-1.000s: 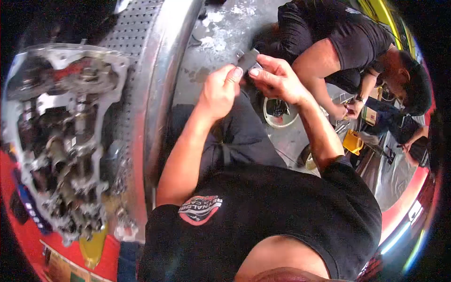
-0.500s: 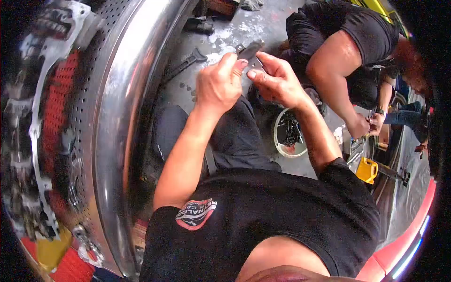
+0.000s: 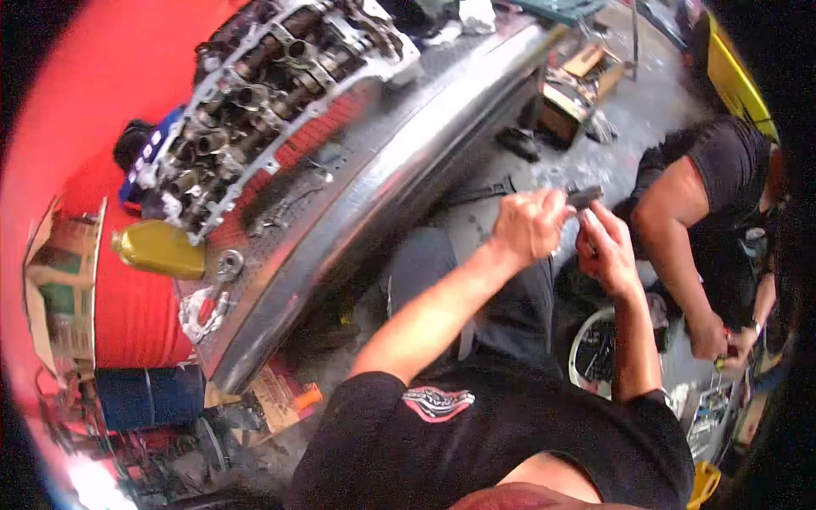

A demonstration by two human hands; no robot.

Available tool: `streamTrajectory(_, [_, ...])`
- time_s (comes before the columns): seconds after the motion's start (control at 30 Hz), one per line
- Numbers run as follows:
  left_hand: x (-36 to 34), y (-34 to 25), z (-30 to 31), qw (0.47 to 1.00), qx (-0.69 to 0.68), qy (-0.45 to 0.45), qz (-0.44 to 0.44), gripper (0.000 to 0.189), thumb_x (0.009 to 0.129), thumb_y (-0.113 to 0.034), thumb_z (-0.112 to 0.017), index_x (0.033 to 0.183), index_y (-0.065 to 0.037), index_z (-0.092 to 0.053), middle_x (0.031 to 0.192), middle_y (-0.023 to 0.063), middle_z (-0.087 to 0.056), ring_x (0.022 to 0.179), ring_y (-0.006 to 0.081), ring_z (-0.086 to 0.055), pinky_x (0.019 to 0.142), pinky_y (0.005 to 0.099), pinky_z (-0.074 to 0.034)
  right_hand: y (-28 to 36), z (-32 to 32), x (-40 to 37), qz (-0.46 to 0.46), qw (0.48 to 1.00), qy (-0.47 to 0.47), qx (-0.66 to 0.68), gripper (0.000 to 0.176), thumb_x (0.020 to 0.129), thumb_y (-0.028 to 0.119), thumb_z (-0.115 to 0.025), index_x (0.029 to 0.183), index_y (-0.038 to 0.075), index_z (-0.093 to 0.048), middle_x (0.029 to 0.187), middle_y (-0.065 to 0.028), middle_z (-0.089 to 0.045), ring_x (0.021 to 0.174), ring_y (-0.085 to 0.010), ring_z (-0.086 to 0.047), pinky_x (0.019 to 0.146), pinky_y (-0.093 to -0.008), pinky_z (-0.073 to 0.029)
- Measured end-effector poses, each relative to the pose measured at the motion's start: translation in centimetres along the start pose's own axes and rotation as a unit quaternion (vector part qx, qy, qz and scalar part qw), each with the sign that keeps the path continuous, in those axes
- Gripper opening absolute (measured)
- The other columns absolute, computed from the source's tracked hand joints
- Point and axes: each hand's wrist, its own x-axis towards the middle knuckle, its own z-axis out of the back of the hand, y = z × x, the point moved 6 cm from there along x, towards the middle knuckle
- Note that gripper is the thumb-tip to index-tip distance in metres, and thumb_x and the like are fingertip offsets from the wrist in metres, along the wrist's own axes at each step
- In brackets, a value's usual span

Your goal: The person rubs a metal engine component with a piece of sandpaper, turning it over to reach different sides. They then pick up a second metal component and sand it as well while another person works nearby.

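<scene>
Raised over the wearer's lap, my left hand (image 3: 531,225) has its fingers pinched at one end of a small dark part (image 3: 583,198). My right hand (image 3: 607,248) touches the other end of that part with thumb and fingers. Blur hides the part's exact shape. Below the hands are the wearer's dark trousers (image 3: 510,314). A dark long-handled tool (image 3: 483,192) lies on the floor beyond my left forearm. A round pale-rimmed container (image 3: 580,342) with dark small pieces is beside my right forearm.
An engine cylinder head (image 3: 255,110) rests on a perforated metal bench with a rounded edge (image 3: 374,183). Near it lies a yellow bottle (image 3: 161,250). A co-worker (image 3: 680,200) crouches at the right beside a tool tray (image 3: 712,408). A cardboard box (image 3: 561,110) stands on the floor.
The view has swung left, so my hands and the co-worker appear farther right, and more of the bench and cylinder head shows. Both hands remain at the dark part.
</scene>
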Motion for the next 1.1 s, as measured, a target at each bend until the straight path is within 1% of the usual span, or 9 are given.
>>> streamTrajectory(0.13, [-2.4,2.3,-2.1,0.905,-0.333,0.144,0.223,0.036,0.096,-0.034,-0.053,0.087,0.001,-0.055,0.061,0.0131,-0.055,0.05,0.0213,-0.054,0.047,0.0366,-0.042,-1.8,0.5,0.2,0.014,0.996,0.058,-0.061,0.027,0.099,0.033,-0.054,0.088,0.009,-0.056,0.06,0.004,-0.048,0.048,-0.0051,-0.041,0.042,-0.0224,-0.03])
streamTrajectory(0.23, [-5.6,2.3,-2.4,0.655,-0.554,0.287,0.426,0.033,0.096,-0.033,-0.054,0.089,-0.001,-0.057,0.061,0.0135,-0.056,0.047,0.0241,-0.051,0.047,0.039,-0.041,-1.7,-0.6,0.1,0.047,0.991,0.111,-0.061,0.025,0.098,0.034,-0.054,0.092,0.01,-0.056,0.062,0.0041,-0.048,0.046,-0.0051,-0.04,0.04,-0.0221,-0.029])
streamTrajectory(0.33, [-2.0,0.9,0.6,0.99,-0.078,0.061,0.097,0.03,0.095,-0.029,-0.055,0.082,-0.002,-0.055,0.058,0.0106,-0.054,0.045,0.0263,-0.052,0.045,0.0395,-0.041,-2.7,-0.6,0.7,0.029,0.997,0.06,-0.027,0.024,0.099,0.034,-0.054,0.095,0.01,-0.055,0.061,0.0039,-0.047,0.045,-0.0056,-0.039,0.039,-0.0227,-0.029])
streamTrajectory(0.5, [-0.7,-1.0,1.7,0.992,0.115,-0.023,-0.055,0.031,0.095,-0.029,-0.054,0.075,-0.005,-0.051,0.061,0.0117,-0.056,0.055,0.0257,-0.058,0.053,0.0376,-0.044,-1.0,-1.3,0.0,0.033,0.999,0.043,0.007,0.029,0.099,0.037,-0.053,0.105,0.009,-0.056,0.059,0.0031,-0.047,0.043,-0.006,-0.04,0.039,-0.0227,-0.031])
streamTrajectory(0.57, [-1.4,1.1,0.5,0.985,-0.108,0.062,0.118,0.034,0.097,-0.032,-0.052,0.076,-0.006,-0.052,0.06,0.007,-0.054,0.052,0.0166,-0.052,0.051,0.0336,-0.042,-1.4,-0.6,1.0,0.06,0.997,0.052,-0.015,0.028,0.098,0.036,-0.054,0.098,0.008,-0.056,0.06,0.0025,-0.047,0.044,-0.0062,-0.041,0.04,-0.0229,-0.031])
streamTrajectory(0.73, [-4.8,1.9,0.2,0.656,-0.568,0.218,0.447,0.039,0.101,-0.039,-0.047,0.081,-0.006,-0.056,0.062,-0.0014,-0.052,0.051,0.0081,-0.045,0.046,0.0246,-0.035,0.0,-1.8,1.6,0.073,0.987,0.114,-0.084,0.025,0.097,0.034,-0.057,0.088,0.01,-0.054,0.061,0.0041,-0.046,0.049,-0.0051,-0.041,0.041,-0.0229,-0.032])
streamTrajectory(0.87, [-1.9,1.5,4.0,0.994,-0.017,0.035,0.098,0.028,0.098,-0.031,-0.052,0.083,-0.007,-0.059,0.066,0.0093,-0.06,0.049,0.0244,-0.057,0.045,0.0328,-0.044,-0.1,-3.7,1.8,0.049,0.992,0.093,-0.062,0.03,0.094,0.032,-0.061,0.11,0.007,-0.055,0.063,0.0046,-0.045,0.05,-0.0047,-0.041,0.042,-0.0228,-0.032])
streamTrajectory(1.0, [-0.8,0.6,4.3,0.972,0.217,0.014,-0.089,0.025,0.092,-0.029,-0.057,0.082,-0.007,-0.055,0.059,0.0081,-0.052,0.05,0.0273,-0.057,0.047,0.0406,-0.046,-0.5,-5.3,0.4,0.023,0.995,0.073,0.068,0.075,0.091,0.026,-0.065,0.15,0.005,-0.023,0.063,0.0024,-0.04,0.045,-0.0071,-0.034,0.04,-0.0247,-0.028])
streamTrajectory(1.1, [0.1,-0.2,4.3,0.961,0.245,-0.006,-0.129,0.026,0.093,-0.029,-0.057,0.081,-0.006,-0.054,0.059,0.0085,-0.053,0.051,0.0273,-0.058,0.048,0.0409,-0.045,0.4,-5.1,-0.3,0.016,0.991,0.067,0.114,0.073,0.091,0.025,-0.066,0.148,0.005,-0.025,0.063,0.0018,-0.041,0.045,-0.0064,-0.034,0.04,-0.024,-0.027])
